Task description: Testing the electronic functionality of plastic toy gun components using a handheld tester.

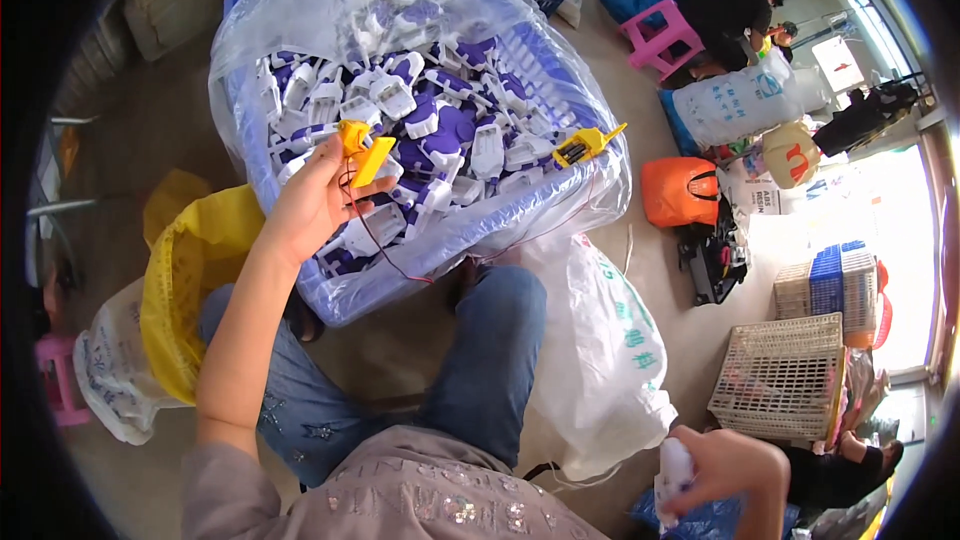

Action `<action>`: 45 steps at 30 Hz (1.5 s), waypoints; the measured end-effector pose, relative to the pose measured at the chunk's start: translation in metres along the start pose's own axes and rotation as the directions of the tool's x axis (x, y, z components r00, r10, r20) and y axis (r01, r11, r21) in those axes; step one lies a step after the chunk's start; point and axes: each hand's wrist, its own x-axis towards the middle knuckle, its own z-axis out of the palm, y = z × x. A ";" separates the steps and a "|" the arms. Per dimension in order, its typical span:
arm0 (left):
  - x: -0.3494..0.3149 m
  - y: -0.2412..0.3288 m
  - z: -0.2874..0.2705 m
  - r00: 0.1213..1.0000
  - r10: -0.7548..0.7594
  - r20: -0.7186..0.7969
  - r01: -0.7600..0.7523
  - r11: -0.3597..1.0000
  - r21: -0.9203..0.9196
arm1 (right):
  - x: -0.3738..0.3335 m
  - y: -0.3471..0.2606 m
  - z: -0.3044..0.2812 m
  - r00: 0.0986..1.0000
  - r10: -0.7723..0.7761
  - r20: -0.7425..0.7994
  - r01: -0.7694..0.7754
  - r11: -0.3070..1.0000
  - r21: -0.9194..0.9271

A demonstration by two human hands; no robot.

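In my left hand (305, 200), a yellow plastic part (372, 162) is pinched over the near left of the crate, with a thin dark red wire hanging down. The blue-purple crate (340, 300), lined with clear plastic, holds a heap of white-and-purple plastic casings (440, 130). On its right rim lies another yellow part (580, 147), with an open compartment and a thin red wire trailing from it. Far off at the lower right, my right hand (740, 470) is closed round a white plastic casing (676, 465) with a touch of purple, beside the white sack.
A yellow sack (190, 285) stands left of my knees, and a white woven sack (600, 360) leans at the right. Beyond are an orange bag (680, 192), a pale plastic basket (780, 375) and a pink stool (662, 38). Other people sit at the upper right and lower right.
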 end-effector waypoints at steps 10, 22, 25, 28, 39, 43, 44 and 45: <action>-0.015 0.004 -0.006 0.868 0.325 0.375 -0.200 0.921 -0.335 | 0.122 -0.171 -0.115 -0.496 -0.240 -0.835 0.781 0.297 -0.550; -0.020 0.028 -0.016 0.899 0.435 0.044 -0.380 0.827 -0.415 | 0.227 -0.283 -0.107 -0.491 -0.488 -0.722 0.775 0.133 -0.618; -0.016 0.025 -0.010 0.912 0.409 0.033 -0.383 0.877 -0.289 | 0.214 -0.278 -0.108 -0.443 -0.416 -0.794 0.857 0.063 -0.512; -0.012 0.017 0.003 0.923 0.384 -0.020 -0.381 0.907 -0.182 | 0.213 -0.282 -0.102 -0.296 -0.539 -0.788 0.888 0.148 -0.435; 0.003 0.011 0.010 0.805 0.514 0.296 -0.591 0.655 0.470 | 0.214 -0.249 -0.106 0.059 -0.671 -0.739 0.904 -0.278 0.325; -0.008 0.012 0.022 0.819 0.490 0.297 -0.526 0.849 0.050 | 0.208 -0.250 -0.105 0.209 -0.695 -0.688 0.706 -0.379 0.598; -0.009 0.012 0.019 0.823 0.484 0.298 -0.522 0.851 0.056 | 0.210 -0.249 -0.106 0.209 -0.693 -0.689 0.701 -0.385 0.600; -0.011 0.013 0.014 0.871 0.407 0.277 -0.371 0.912 -0.174 | 0.213 -0.249 -0.107 0.218 -0.687 -0.693 0.715 -0.371 0.592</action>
